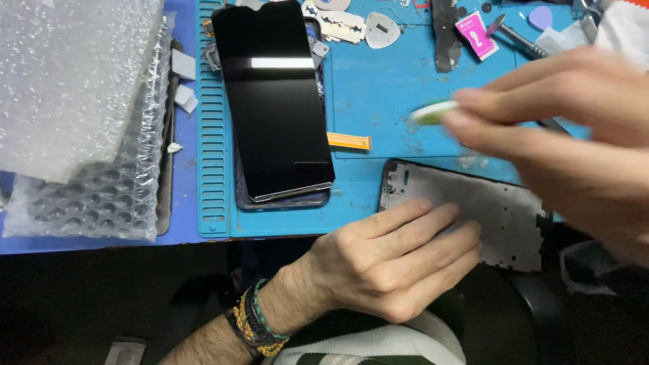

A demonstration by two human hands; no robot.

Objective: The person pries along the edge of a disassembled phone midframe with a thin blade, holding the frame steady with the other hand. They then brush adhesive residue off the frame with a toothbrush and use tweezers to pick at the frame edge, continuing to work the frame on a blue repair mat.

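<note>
My left hand (389,260) lies flat, fingers together, pressing on the left end of a grey phone frame (497,206) at the near edge of the blue work mat (385,94). My right hand (574,142) hovers blurred above the frame's right part, pinching a small pale green and white object (433,112) between thumb and forefinger. A black phone screen (274,101) with an orange flex cable (349,140) rests on a phone body at the mat's left.
Bubble wrap (81,128) covers the table's left side. Small metal parts (382,28), a pink packet (475,35), a black strip (444,34), a screwdriver (517,34) and a blue pick (541,17) lie along the mat's far edge. A white cloth (625,30) is at the far right.
</note>
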